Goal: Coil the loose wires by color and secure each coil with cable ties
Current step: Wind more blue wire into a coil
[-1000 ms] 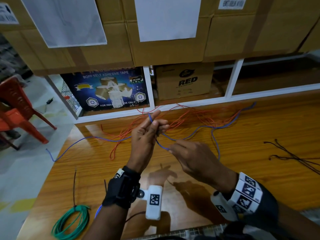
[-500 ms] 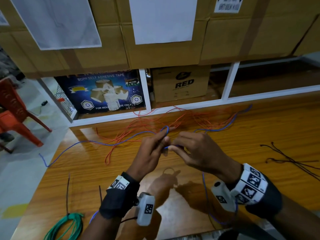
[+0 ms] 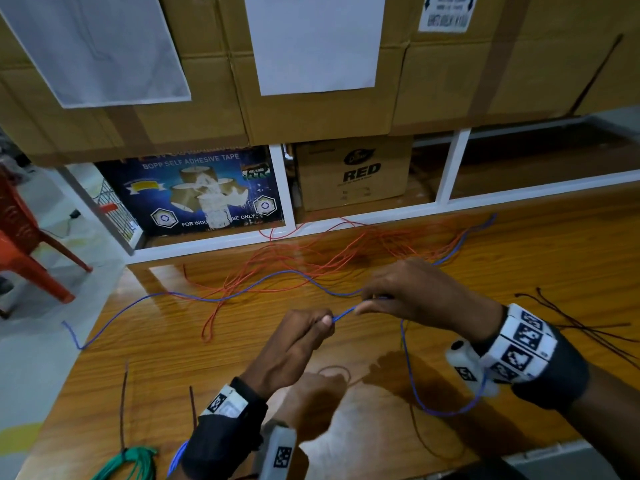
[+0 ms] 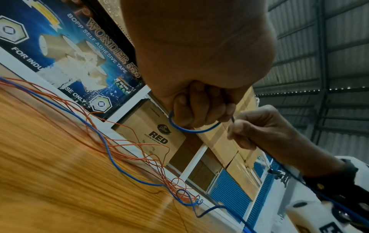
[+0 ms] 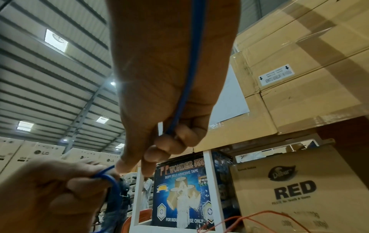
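Step in hand (judged): winding the blue wire (image 3: pixel 263 284) into its first turns.

- Left hand (image 3: pixel 294 344): fingers curled into a loose fist, thumb pinching the wire; the left wrist view shows a small blue loop hanging under the curled fingers (image 4: pixel 195 110). Keep that pinch firm so the loop does not spring open.
- Right hand (image 3: pixel 412 292): fingertips pinch the wire just beside the left hand; in the right wrist view the wire runs down across the palm to the curled fingers. Let it slide through this pinch as you feed, and lay each turn the same size as the first.
- Draw slack gently. The blue wire crosses the orange wires (image 3: pixel 329 254) on the table (image 3: pixel 536 244), and a hard pull will likely drag them along or snag.

Item: blue wire. Thin, flexible, one strand. One length trails left from the hands across the table to its left edge, lying over the orange tangle; a slack loop hangs below your right wrist; another stretch runs to the far right.

Other stock: green coil (image 3: pixel 128 462) at the near left edge; dark cable ties (image 3: pixel 581 327) to the right, well apart from the hands.
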Demonstrator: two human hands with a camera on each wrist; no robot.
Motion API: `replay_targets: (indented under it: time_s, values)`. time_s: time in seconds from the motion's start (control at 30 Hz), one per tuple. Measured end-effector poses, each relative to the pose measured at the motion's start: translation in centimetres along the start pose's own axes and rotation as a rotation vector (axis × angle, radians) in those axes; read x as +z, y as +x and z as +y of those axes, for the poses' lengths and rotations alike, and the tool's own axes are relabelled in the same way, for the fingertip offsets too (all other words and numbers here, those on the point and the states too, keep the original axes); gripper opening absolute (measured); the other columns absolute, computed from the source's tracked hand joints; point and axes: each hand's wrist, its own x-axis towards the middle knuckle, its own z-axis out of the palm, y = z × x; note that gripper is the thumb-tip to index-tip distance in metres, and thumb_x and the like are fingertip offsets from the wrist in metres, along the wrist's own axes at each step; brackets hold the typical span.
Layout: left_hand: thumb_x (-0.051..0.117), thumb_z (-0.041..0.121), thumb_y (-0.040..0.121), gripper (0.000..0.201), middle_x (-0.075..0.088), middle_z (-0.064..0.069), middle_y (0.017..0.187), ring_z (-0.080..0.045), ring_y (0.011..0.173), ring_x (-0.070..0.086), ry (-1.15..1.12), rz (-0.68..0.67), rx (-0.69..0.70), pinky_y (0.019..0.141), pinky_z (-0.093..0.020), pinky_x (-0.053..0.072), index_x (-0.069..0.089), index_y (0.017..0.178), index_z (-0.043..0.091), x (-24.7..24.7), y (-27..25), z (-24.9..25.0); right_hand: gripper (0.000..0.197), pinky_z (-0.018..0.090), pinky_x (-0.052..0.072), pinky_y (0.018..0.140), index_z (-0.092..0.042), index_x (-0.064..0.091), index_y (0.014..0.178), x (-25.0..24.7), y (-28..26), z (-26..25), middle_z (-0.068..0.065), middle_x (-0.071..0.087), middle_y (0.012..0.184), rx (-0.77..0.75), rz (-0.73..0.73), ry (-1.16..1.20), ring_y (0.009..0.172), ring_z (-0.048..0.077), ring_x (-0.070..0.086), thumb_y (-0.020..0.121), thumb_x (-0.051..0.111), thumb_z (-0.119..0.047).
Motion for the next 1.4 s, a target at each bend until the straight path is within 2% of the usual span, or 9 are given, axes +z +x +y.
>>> replay_targets:
  time_s: [0.23,0.33,0.47,0.6,0.7,0.8,0.93,1.2,1.4]
  values:
    - [0.050,0.039,0.101,0.053,0.022,-0.012,0.052,-0.024,0.049,0.018,-0.276,0.124,-0.144,0.048,-0.041,0.013,0.032,0.057,0.013,0.8,0.2,0.8,0.037,0.039,0.051,0.071,-0.027,0.074,0.116,3.0,-0.5,0.3,-0.004,0.070,0.096,0.064,0.057,-0.207,0.089,0.023,0.065,0.099,0.044,-0.042]
    - [0.051,0.036,0.098,0.048,0.027,0.002,0.048,-0.015,0.046,0.019,-0.327,0.197,-0.192,0.048,-0.029,0.014,0.034,0.055,0.023,1.5,1.0,0.9,0.059,0.043,0.047,0.092,-0.025,0.041,0.155,4.5,-0.4,-2.4,0.002,0.064,0.120,0.198,-0.042,-0.003,0.111,0.026,0.059,0.097,0.050,-0.033]
    - [0.054,0.034,0.094,0.049,0.024,0.005,0.047,-0.013,0.044,0.017,-0.380,0.339,-0.223,0.048,-0.026,0.014,0.034,0.050,0.026,0.9,1.5,0.8,0.101,0.028,0.033,0.113,-0.032,0.013,0.163,3.9,-0.8,-3.8,-0.002,0.040,0.158,0.464,-0.116,0.406,0.143,0.015,0.041,0.086,0.076,-0.048]
    - [0.054,0.027,0.093,0.045,0.016,0.006,0.052,-0.009,0.043,0.012,-0.622,0.436,-0.214,0.046,-0.024,0.011,0.031,0.054,0.029,-0.8,1.8,1.2,0.095,0.023,0.043,0.077,-0.045,0.030,0.147,4.6,-2.2,-2.7,-0.003,0.066,0.122,0.577,-0.369,0.349,0.096,0.010,0.059,0.073,0.089,-0.035]
    - [0.049,0.019,0.100,0.048,0.013,0.008,0.051,-0.007,0.041,0.010,-0.810,0.476,-0.220,0.045,-0.026,0.007,0.027,0.057,0.027,-2.4,2.1,1.5,0.076,0.030,0.039,0.085,-0.038,0.041,0.148,5.4,-3.8,-1.2,-0.009,0.068,0.114,0.615,-0.468,0.124,0.110,0.015,0.060,0.079,0.075,-0.038]
    - [0.039,0.017,0.103,0.046,0.008,0.008,0.052,-0.005,0.037,0.011,-0.905,0.525,-0.240,0.039,-0.023,0.011,0.020,0.062,0.027,-4.0,2.0,1.5,0.050,0.047,0.040,0.083,-0.032,0.065,0.121,5.7,-5.5,1.2,-0.003,0.070,0.104,0.485,-0.209,-0.175,0.101,0.030,0.067,0.073,0.057,-0.044]
    - [0.040,0.018,0.103,0.045,0.005,0.006,0.054,-0.006,0.037,0.009,-0.919,0.543,-0.273,0.039,-0.023,0.011,0.021,0.064,0.026,-3.7,1.6,0.9,0.064,0.040,0.046,0.070,-0.024,0.059,0.125,5.9,-7.0,4.1,0.006,0.060,0.110,0.770,0.006,-0.305,0.099,0.034,0.060,0.070,0.086,-0.041]
    - [0.038,0.019,0.105,0.046,0.005,0.006,0.054,-0.009,0.041,0.004,-0.993,0.552,-0.313,0.039,-0.024,0.010,0.026,0.061,0.025,-2.5,1.7,0.1,0.046,0.015,0.047,0.049,-0.014,0.067,0.101,6.9,-5.4,4.4,0.002,0.063,0.069,1.070,0.459,0.718,0.049,0.000,0.057,0.065,0.093,-0.001]
    - [0.035,0.019,0.105,0.057,0.002,0.006,0.054,-0.013,0.044,0.000,-1.141,0.612,-0.257,0.037,-0.023,0.011,0.033,0.049,0.027,-5.0,1.8,0.3,0.051,0.024,0.061,0.067,-0.005,0.069,0.088,8.1,-6.8,4.9,0.001,0.050,0.052,1.005,0.378,1.572,0.068,0.019,0.072,0.068,0.086,-0.049]
